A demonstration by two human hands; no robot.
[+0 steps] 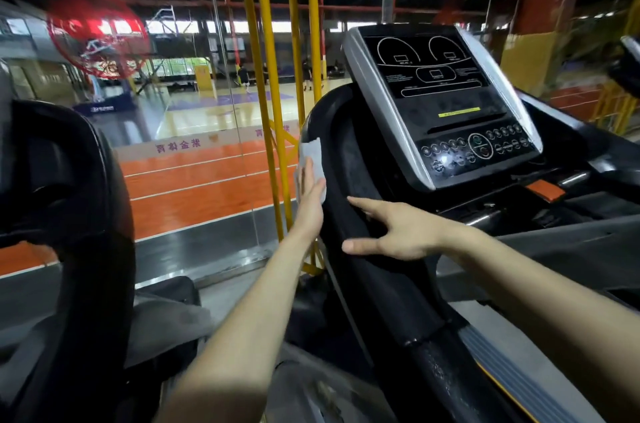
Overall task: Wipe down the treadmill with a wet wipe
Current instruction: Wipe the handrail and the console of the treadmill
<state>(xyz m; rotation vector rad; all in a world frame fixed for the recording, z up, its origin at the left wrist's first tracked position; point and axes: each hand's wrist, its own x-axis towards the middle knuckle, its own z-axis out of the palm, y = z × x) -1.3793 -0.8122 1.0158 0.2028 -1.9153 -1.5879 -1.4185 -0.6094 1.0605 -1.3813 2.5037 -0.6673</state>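
Now left hand (309,195) flat, pressing white wet wipe (310,151) on black treadmill rim (348,159); right hand (401,232) spread, loose, resting alongside.

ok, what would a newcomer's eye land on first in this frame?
The left hand presses a white wet wipe flat on the black curved treadmill handrail, centre frame. Just right, the right hand rests on that rail, index finger out. Above right sits the silver-edged black console panel; yellow steel posts stand behind.
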